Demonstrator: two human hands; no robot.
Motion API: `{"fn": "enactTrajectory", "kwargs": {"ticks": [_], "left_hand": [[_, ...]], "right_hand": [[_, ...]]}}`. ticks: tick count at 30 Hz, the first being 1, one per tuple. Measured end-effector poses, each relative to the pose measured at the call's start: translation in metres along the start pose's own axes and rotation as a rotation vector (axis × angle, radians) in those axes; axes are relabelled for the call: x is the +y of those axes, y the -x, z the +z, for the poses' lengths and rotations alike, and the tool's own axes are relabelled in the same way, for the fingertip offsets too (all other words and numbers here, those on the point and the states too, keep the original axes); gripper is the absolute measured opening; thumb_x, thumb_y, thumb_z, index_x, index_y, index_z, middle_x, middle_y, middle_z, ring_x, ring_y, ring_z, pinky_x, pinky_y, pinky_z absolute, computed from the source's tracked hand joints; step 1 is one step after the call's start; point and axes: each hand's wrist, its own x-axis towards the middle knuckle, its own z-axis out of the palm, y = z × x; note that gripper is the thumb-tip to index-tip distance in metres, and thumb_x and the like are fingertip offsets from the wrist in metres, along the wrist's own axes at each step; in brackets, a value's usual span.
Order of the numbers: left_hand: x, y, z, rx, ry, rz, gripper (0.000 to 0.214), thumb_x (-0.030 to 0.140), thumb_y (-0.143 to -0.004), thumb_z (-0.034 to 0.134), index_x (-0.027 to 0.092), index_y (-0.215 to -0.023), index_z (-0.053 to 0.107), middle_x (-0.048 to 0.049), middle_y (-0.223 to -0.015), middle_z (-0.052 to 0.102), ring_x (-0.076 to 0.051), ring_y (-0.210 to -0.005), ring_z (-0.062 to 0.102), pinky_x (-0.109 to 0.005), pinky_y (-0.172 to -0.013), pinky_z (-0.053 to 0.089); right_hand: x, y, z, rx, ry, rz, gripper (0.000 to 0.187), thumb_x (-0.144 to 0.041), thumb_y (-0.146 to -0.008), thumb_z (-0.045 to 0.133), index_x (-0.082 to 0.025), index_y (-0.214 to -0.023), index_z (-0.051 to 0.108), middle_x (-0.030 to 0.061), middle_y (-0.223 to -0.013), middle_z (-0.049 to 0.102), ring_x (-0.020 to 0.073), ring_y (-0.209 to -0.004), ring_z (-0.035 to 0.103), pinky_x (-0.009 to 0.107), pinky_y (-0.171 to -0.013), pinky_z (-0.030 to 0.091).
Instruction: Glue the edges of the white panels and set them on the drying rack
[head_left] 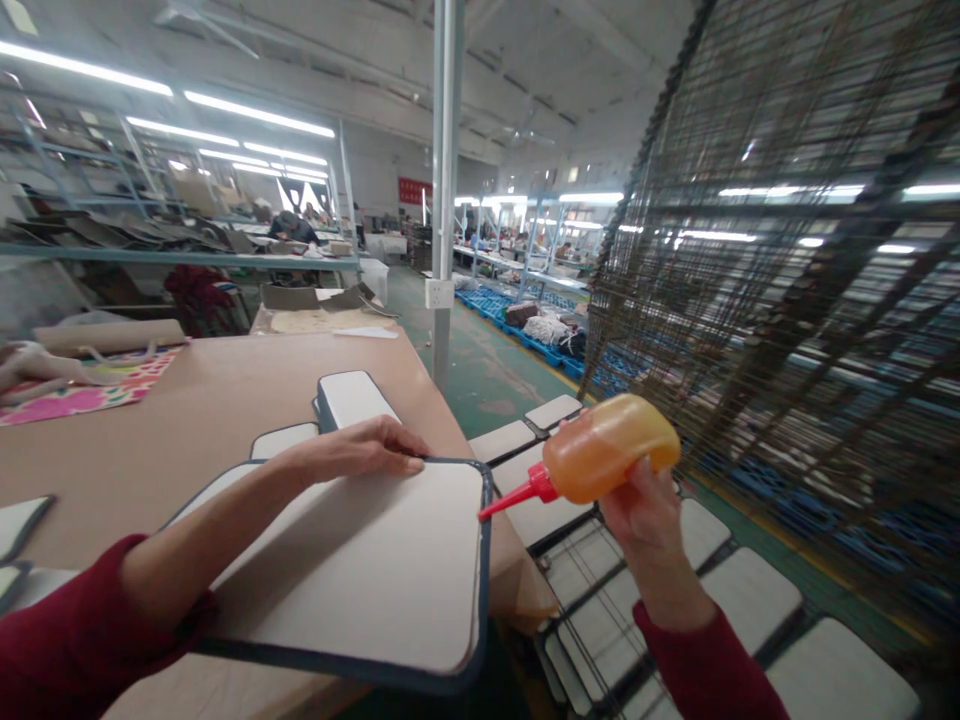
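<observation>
A large white panel [390, 570] with rounded corners and a dark blue rim lies partly over the table edge. My left hand [382, 448] grips its far edge, the thumb on the white face and the fingers bent over the rim. In my right hand [645, 510] is a squeeze bottle [611, 447] of amber liquid, tilted so its red nozzle points left and down. The nozzle tip touches or nearly touches the panel's right rim near the far corner. Smaller white panels with dark rims, one of them a raised piece [356, 398], lie just beyond.
Below the brown table [187, 400] on the right, several white panels [757, 590] lie on a wire rack. A tall wire mesh frame [750, 250] leans at the right. A metal post [442, 200] stands past the table. Patterned cloth [82, 395] lies at left.
</observation>
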Motion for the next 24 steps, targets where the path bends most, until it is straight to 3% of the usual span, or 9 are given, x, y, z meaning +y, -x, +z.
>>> {"fn": "enactTrajectory", "kwargs": {"ticks": [9, 18, 24], "left_hand": [[-0.011, -0.004, -0.007, 0.021, 0.028, 0.017, 0.023, 0.035, -0.080, 0.068, 0.015, -0.090, 0.075, -0.0039, -0.074, 0.074, -0.014, -0.057, 0.065, -0.018, -0.051, 0.048], [-0.017, -0.006, -0.009, 0.030, 0.111, -0.025, 0.022, 0.032, -0.079, 0.070, 0.014, -0.089, 0.075, -0.0054, -0.074, 0.075, -0.015, -0.056, 0.066, -0.020, -0.055, 0.050], [-0.021, -0.006, -0.009, 0.031, 0.181, -0.047, 0.024, 0.031, -0.077, 0.070, 0.013, -0.092, 0.075, -0.0069, -0.077, 0.075, -0.016, -0.057, 0.067, -0.022, -0.057, 0.052]], "right_hand": [[-0.003, 0.003, 0.002, -0.017, 0.008, 0.010, 0.058, -0.050, -0.058, 0.081, -0.029, -0.110, 0.067, 0.0093, -0.105, 0.073, 0.0366, -0.109, 0.063, 0.062, -0.101, 0.042], [-0.002, 0.008, 0.002, -0.037, -0.041, 0.023, 0.035, -0.047, -0.060, 0.081, -0.027, -0.087, 0.073, 0.0071, -0.091, 0.076, 0.0342, -0.104, 0.066, 0.060, -0.103, 0.041], [-0.001, 0.012, 0.000, -0.034, -0.051, 0.059, 0.040, -0.047, -0.058, 0.082, -0.027, -0.091, 0.072, 0.0078, -0.090, 0.076, 0.0358, -0.109, 0.064, 0.061, -0.102, 0.042]]}}
